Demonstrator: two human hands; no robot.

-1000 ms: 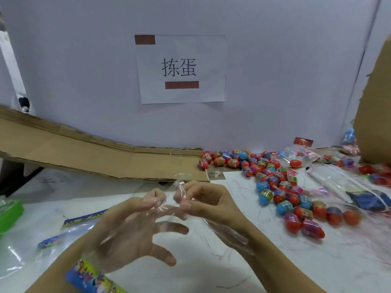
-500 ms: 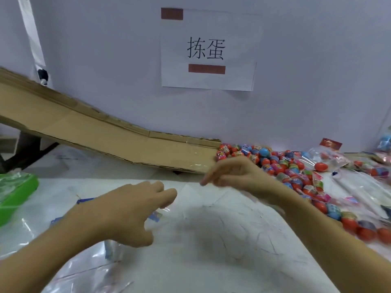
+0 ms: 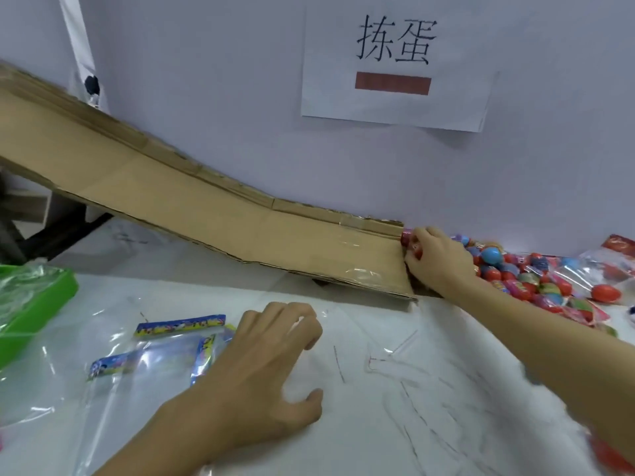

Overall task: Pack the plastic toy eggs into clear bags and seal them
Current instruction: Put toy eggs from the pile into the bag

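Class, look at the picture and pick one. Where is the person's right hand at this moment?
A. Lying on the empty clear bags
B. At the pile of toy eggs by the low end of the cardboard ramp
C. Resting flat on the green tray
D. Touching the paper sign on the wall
B: the right hand has its fingers curled on toy eggs where the pile meets the low end of the cardboard ramp.

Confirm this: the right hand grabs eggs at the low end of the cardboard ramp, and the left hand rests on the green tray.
Not quite. The head view shows the left hand on the clear bags lying on the table, well apart from the green tray. The rest stands: the right hand grabs eggs at the cardboard ramp's low end.
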